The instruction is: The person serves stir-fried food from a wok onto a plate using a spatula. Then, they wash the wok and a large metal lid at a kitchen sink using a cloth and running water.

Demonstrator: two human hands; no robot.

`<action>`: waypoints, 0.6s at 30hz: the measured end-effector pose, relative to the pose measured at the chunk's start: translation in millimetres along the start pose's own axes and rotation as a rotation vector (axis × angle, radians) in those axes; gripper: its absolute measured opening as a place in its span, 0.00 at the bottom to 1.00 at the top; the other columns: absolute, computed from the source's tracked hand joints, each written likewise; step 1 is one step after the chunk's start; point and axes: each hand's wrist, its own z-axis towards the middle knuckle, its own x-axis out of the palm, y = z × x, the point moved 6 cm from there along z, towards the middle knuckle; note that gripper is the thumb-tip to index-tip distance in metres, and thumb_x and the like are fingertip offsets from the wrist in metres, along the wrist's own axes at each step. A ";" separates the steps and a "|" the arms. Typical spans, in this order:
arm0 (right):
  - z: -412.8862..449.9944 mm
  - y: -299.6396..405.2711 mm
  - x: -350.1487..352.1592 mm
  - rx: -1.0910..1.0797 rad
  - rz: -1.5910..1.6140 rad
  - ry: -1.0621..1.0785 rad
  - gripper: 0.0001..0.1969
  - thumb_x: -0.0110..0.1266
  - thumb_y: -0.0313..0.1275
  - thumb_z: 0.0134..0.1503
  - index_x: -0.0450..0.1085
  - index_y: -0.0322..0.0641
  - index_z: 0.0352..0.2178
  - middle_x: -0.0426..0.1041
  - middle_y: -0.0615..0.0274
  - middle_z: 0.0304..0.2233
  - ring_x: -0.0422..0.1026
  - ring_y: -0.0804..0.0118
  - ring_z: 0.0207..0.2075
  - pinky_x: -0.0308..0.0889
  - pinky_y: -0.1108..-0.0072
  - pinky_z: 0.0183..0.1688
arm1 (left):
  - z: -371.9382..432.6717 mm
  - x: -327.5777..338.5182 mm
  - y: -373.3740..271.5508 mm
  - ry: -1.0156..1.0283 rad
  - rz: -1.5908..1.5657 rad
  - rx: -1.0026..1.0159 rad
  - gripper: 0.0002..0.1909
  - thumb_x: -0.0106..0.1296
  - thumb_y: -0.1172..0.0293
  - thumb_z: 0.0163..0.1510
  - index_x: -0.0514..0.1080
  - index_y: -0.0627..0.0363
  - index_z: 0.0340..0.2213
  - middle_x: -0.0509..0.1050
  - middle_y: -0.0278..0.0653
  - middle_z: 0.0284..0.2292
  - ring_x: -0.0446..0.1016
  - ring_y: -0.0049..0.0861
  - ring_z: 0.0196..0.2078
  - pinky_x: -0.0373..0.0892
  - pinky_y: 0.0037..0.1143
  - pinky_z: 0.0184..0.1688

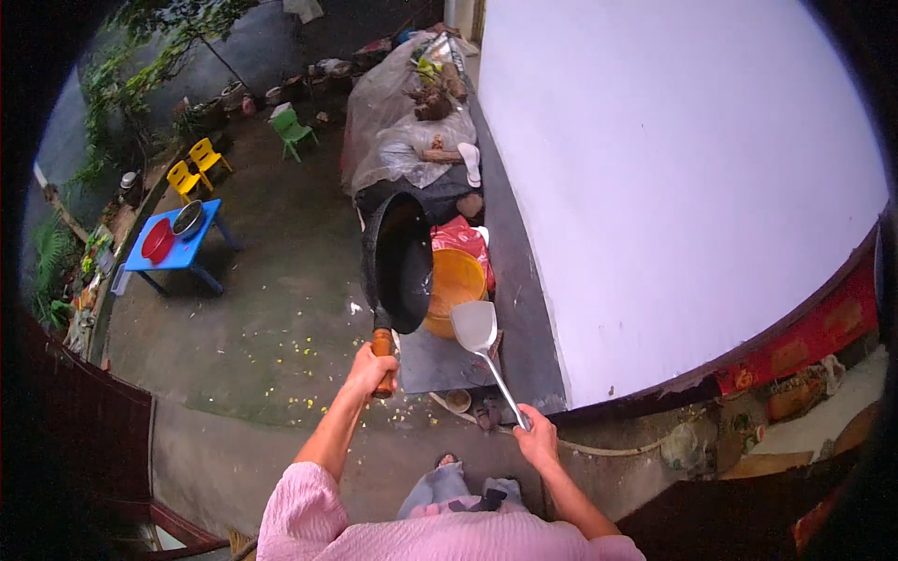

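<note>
My left hand (370, 372) grips the wooden handle (383, 361) of a black wok (398, 263). The wok is tilted steeply on its side, its dark hollow turned to the right. In my right hand (537, 433) is the handle of a metal wok spatula (476, 327), its broad blade pointing forward. Behind the wok and the spatula blade stands an orange-yellow bucket (459, 277), partly hidden by both. Whether it holds liquid I cannot tell. A red plastic bag (464, 235) lies just beyond the bucket.
Clear plastic sheeting (393, 119) covers a pile along the white wall (673, 196). At left, a blue table (184, 256) carries a red basin (158, 240) and a metal bowl (189, 219). Small chairs (205, 156) stand beyond. A hose (610, 449) and slippers (485, 414) lie near my feet.
</note>
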 end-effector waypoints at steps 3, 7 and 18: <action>-7.2 -4.1 1.2 -0.034 -0.019 -0.035 0.22 0.54 0.25 0.40 0.68 0.47 0.41 0.69 0.59 0.20 0.67 0.70 0.22 0.63 0.77 0.27 | 6.2 -5.2 -2.4 -0.023 0.007 0.021 0.12 0.47 0.81 0.36 0.57 0.63 0.25 0.64 0.39 0.14 0.65 0.27 0.10 0.63 0.28 0.11; -20.0 -3.4 -1.4 -0.009 -0.073 -0.013 0.21 0.54 0.25 0.40 0.69 0.47 0.40 0.69 0.59 0.20 0.67 0.69 0.22 0.64 0.76 0.27 | 5.8 -8.9 -0.1 0.031 -0.172 -0.017 0.11 0.46 0.80 0.38 0.56 0.62 0.26 0.62 0.37 0.14 0.64 0.27 0.10 0.64 0.29 0.11; -86.7 -55.5 -4.0 0.027 0.483 0.271 0.20 0.51 0.19 0.44 0.67 0.40 0.43 0.67 0.72 0.21 0.63 0.82 0.21 0.57 0.88 0.19 | -94.8 -41.2 49.0 0.245 -0.809 -0.203 0.06 0.45 0.76 0.42 0.59 0.58 0.24 0.59 0.30 0.15 0.56 0.15 0.13 0.52 0.15 0.12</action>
